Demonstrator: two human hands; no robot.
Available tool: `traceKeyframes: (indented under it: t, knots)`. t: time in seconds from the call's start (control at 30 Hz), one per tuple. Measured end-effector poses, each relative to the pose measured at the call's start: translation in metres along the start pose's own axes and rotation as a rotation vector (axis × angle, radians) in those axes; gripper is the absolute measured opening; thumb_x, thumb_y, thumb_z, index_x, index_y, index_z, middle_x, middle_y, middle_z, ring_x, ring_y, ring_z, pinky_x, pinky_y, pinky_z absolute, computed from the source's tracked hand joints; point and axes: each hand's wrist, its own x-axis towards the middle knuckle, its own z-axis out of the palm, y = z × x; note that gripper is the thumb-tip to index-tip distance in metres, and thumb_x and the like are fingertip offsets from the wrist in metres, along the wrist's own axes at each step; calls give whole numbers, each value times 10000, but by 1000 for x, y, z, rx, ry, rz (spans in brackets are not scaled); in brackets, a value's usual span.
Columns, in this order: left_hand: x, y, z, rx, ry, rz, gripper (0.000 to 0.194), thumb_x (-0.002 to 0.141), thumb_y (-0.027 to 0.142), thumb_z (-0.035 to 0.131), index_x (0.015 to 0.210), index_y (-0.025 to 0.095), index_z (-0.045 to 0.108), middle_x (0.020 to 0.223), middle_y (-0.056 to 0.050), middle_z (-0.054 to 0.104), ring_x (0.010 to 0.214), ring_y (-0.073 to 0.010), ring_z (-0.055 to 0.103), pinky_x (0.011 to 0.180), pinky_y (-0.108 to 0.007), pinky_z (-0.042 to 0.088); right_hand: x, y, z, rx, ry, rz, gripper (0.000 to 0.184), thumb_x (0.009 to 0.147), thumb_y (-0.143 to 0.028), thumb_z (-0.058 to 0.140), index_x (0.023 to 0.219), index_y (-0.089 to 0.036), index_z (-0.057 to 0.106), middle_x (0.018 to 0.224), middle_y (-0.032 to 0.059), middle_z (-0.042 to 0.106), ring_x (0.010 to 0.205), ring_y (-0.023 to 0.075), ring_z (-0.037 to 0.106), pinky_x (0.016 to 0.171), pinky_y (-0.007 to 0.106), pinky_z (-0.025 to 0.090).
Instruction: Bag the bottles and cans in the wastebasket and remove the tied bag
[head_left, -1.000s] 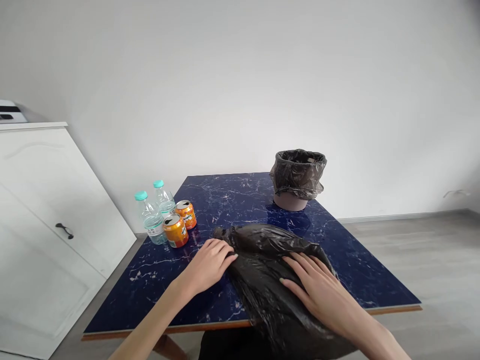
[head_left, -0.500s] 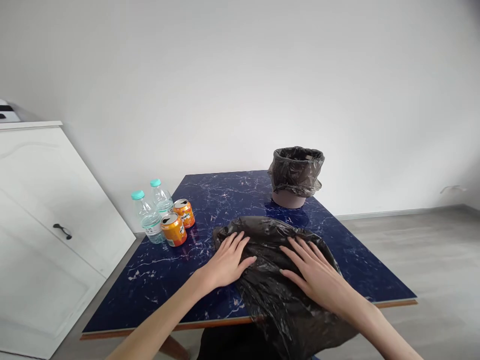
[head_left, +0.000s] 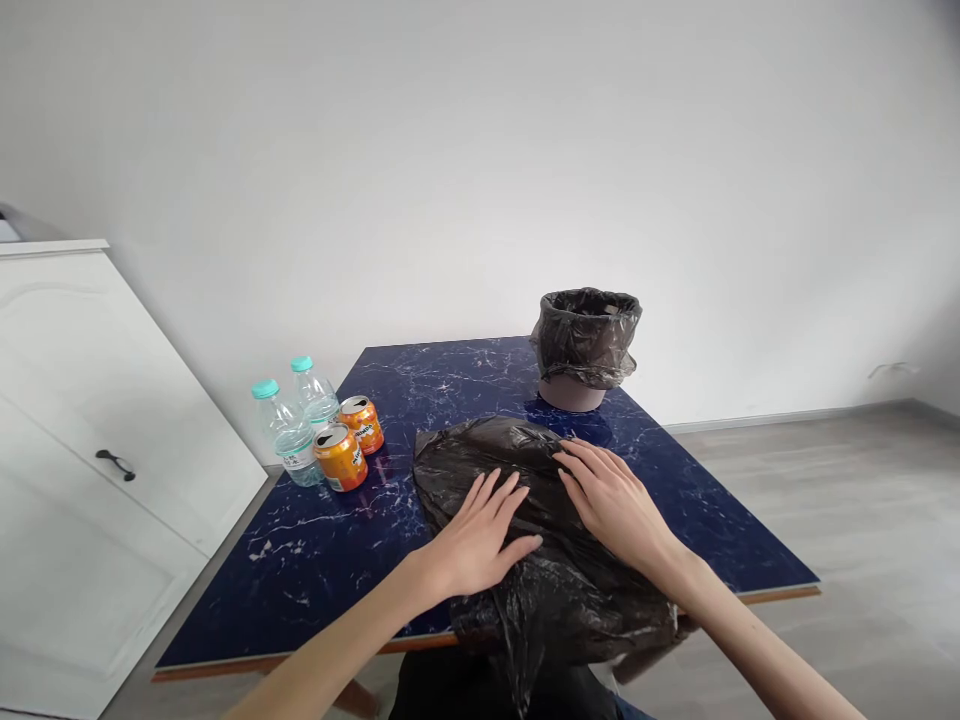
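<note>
white cabinet point(head_left: 112, 520): far left, a smooth panelled door with a dark, curved handle point(head_left: 115, 464).

bottles point(head_left: 294, 440): 2, clear plastic with teal caps, upright side by side at the left of the glossy blue, white-veined counter point(head_left: 300, 560).

orange cans point(head_left: 342, 463): 2 squat metal cylinders, upright just right of the bottles, shiny, their drinking holes dark.

left hand point(head_left: 480, 540): palm down on the bag, fingers and thumb spread wide, gripping nothing.

black bag point(head_left: 562, 590): thin, crinkled plastic, lying at the counter's near middle beneath both hands; its far side is rounded, its near end droops over the edge to a tapering tip.

step in hand: seemingly smoothing the bag flat.

next move: this calls for light, even palm pressure, since such slippery film would likely bunch or slide.

bin point(head_left: 572, 394): beyond the bag and well apart from it, round and pinkish grey, wrapped by a sheer, wrinkled dark liner point(head_left: 589, 350) folded over its rim.

right hand point(head_left: 615, 500): fingers extended and close together, resting on the bag's far right part, no closed grip showing.

floor point(head_left: 787, 480): pale grey, wood-grained, at far right.
</note>
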Motion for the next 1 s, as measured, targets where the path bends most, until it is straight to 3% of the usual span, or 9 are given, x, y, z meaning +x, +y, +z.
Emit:
traceKeyframes:
  t: [0.13,0.23,0.37,0.43,0.53,0.63,0.73,0.87,1.0]
  knots:
    - [-13,-22,-6,2,-131,-20,820,1070,721,431,1754,362,158,1828,-24,61,1686,-390,-4,1361,-663,95,6,33,11,-72,-132,90,350,1071,-256,481,1305,-212,738,1394,123,747,1299,323,696,1110,498,508]
    - [-29,-49,-25,3,-97,-4,821,1032,712,550,1730,414,237,1822,-13,125,1686,-390,32,1359,-652,111,-2,51,0,-112,-117,187,295,1046,-254,509,1174,-195,768,1183,154,813,1137,372,753,996,540,534]
    - [-39,-54,-47,-37,-59,-47,817,958,728,664,1662,374,446,1808,-35,249,1692,-397,80,1358,-645,135,-4,36,-22,-70,8,159,361,1090,-332,453,1297,-187,711,1324,160,760,1234,369,704,1029,539,532]
    - [-37,-44,-46,-58,-28,-83,748,1020,716,570,1662,355,444,1806,-29,271,1699,-354,103,1369,-598,157,-1,18,-21,27,7,30,396,1116,-369,432,1374,-203,682,1464,134,696,1348,318,654,1132,495,508]
    - [-34,-33,-31,-44,-19,-106,753,1076,697,452,1726,347,301,1824,-30,207,1704,-343,61,1373,-580,138,1,-3,2,106,-128,-90,519,1143,-457,401,1553,-189,574,1679,118,505,1573,294,451,1299,495,370]
    - [-38,-39,-16,30,-33,-109,797,1083,690,440,1754,358,169,1837,-31,99,1699,-373,2,1366,-614,99,-6,-2,34,92,-297,-25,701,1125,-609,381,1683,-186,410,1770,131,330,1661,343,247,1342,614,237]
    - [-50,-54,-16,105,20,-82,757,1106,634,443,1754,360,163,1836,-36,114,1699,-359,61,1372,-608,116,-16,12,46,116,-368,10,716,1133,-634,311,1713,-216,348,1791,121,262,1676,315,171,1352,613,182]
    - [-83,-56,-36,116,154,-33,605,1125,500,502,1699,372,359,1783,-30,341,1672,-319,252,1372,-569,223,-34,22,15,167,-315,-26,663,1145,-580,344,1737,-287,280,1812,74,194,1683,299,119,1360,594,176]
    - [-125,-41,-48,24,66,-54,565,1097,512,569,1642,434,444,1716,5,470,1625,-310,378,1328,-557,349,-64,18,-23,223,-399,-203,909,1035,-664,592,1757,-383,118,1823,24,139,1678,341,140,1353,570,246]
